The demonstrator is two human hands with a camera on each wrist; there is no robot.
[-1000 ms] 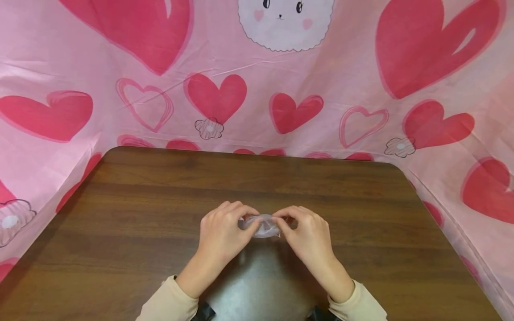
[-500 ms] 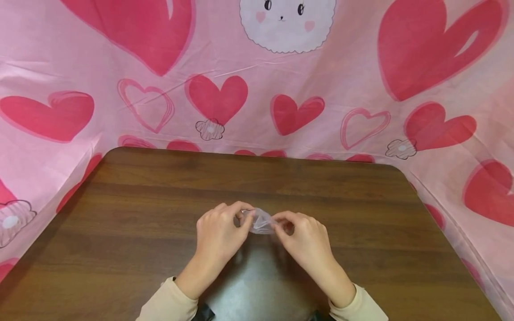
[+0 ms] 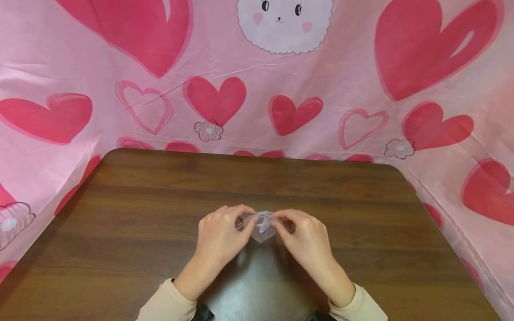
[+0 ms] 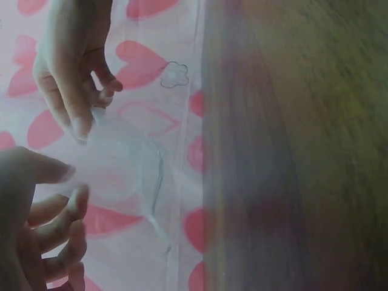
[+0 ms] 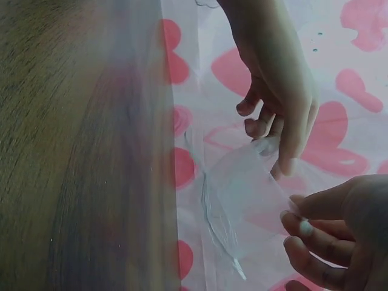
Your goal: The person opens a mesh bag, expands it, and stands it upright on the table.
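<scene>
A small, see-through plastic bag (image 3: 262, 226) is stretched between two bare hands above the table. My left hand (image 3: 222, 229) pinches its left side between thumb and fingers, and my right hand (image 3: 306, 234) pinches the right side. In the right wrist view, the film of the bag (image 5: 242, 188) hangs as a thin sheet ending in a thicker, string-like edge. The left wrist view is blurred; there the bag (image 4: 121, 160) spans from the right hand (image 4: 73, 73) to the left hand (image 4: 30, 212). What the bag holds, if anything, cannot be made out.
The brown wood-grain table (image 3: 160, 187) has rounded far corners. A pink cloth (image 3: 257, 80) printed with red hearts hangs behind it and along both sides. Light sleeves (image 3: 170, 303) cover the forearms, with dark straps below the wrists.
Both hands keep hold of the bag, shifting only slightly. The bag bunched and twisted between the fingers; now it is spread again, with a point of film hanging toward the wearer.
</scene>
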